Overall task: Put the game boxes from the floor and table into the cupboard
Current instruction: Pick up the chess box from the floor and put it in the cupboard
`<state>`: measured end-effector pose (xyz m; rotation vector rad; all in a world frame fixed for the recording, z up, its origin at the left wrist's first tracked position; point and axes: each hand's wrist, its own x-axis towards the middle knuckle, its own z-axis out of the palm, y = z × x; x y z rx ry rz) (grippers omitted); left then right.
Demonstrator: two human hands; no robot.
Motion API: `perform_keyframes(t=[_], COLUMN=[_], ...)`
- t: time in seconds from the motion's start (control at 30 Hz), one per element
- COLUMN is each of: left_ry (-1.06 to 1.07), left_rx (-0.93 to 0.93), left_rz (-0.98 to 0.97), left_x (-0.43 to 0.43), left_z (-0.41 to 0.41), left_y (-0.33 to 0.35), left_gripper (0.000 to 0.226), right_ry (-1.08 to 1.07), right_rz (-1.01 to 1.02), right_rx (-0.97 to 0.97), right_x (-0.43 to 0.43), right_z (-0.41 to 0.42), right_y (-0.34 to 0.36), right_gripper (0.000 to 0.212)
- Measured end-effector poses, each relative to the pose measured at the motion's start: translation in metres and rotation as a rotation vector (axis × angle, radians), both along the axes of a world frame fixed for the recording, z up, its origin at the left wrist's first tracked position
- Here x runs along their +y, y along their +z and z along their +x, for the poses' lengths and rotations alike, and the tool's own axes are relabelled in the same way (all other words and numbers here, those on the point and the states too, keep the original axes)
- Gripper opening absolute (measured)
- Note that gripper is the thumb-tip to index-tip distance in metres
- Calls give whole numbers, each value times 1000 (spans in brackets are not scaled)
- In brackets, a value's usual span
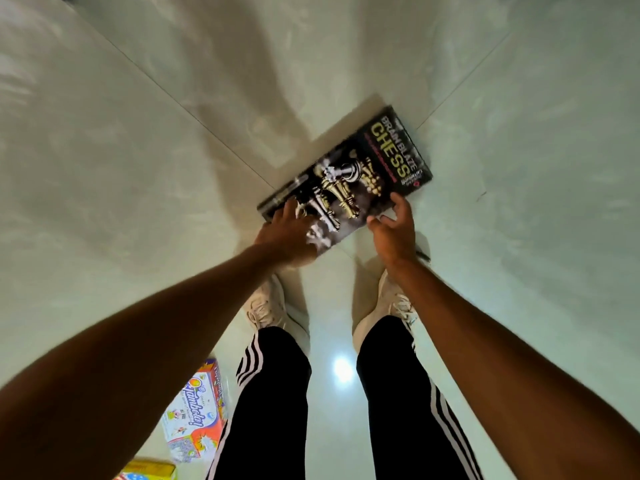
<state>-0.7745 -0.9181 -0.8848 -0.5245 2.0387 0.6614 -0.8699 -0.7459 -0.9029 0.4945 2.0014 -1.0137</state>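
A black chess game box [360, 171] lies flat on the pale tiled floor ahead of my feet, with "CHESS" in yellow letters on its lid. My left hand [287, 237] rests on the box's near left corner, fingers spread over the lid. At the near right edge is my right hand [394, 230], fingers apart and curled, touching or almost touching the edge. Neither hand has closed around the box. A white and orange game box [195, 417] lies on the floor at lower left, beside my left leg.
A yellow box corner [152, 471] shows at the bottom left edge. My two feet in pale shoes [266, 306] stand just behind the chess box. Glossy floor tiles [138, 168] stretch all around, with a bright light reflection between my legs.
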Motion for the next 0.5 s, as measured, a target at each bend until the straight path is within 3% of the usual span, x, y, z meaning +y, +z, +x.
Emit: perform_keyframes(t=[0.13, 0.2, 0.3, 0.37, 0.5], left_ry=[395, 541, 646, 662, 823], left_rx=[249, 208, 86, 24, -21], left_rz=[-202, -179, 25, 86, 112], left_x=[-6, -12, -14, -14, -14], left_z=[-13, -24, -48, -61, -68], left_y=[-3, -11, -20, -22, -7], left_gripper=[78, 88, 93, 92, 84], right_ry=[-45, -32, -19, -45, -48], right_rz=[33, 114, 153, 119, 12], right_rx=[-5, -67, -264, -296, -151], right_x=[-10, -14, -19, -23, -27], right_z=[-26, -32, -29, -22, -23], right_y=[-13, -21, -21, -19, -5], right_gripper=[79, 66, 38, 40, 57])
